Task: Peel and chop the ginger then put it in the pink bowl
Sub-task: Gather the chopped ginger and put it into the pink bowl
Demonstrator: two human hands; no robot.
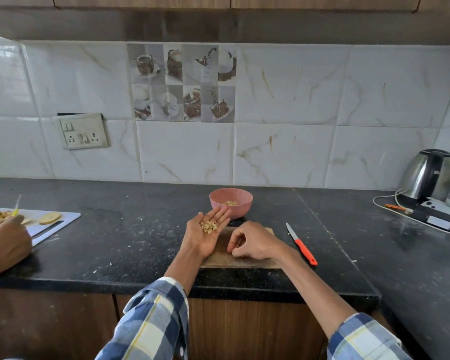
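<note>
Chopped ginger (209,226): small pile in the flat, palm-up left hand (205,233), just short of the pink bowl (230,202), which already holds some. Bits look light, loose, likely sticky; tip the palm, don't pinch. Right hand (250,242) curled on the board (240,261), fingertips pinched together; cannot tell if it holds bits. Knife (302,245) lies right, apart. Table open around.

Soft, even daylight fills the scene, brightest at the upper left, where the glossy wall tiles (8,74) carry a pale window reflection. Shadows under the hands are faint. The steel kettle (426,175) shows mild glare. Wide-angle distortion bends the tile lines and the table (115,242) edge toward the corners; fine detail is slightly soft.
</note>
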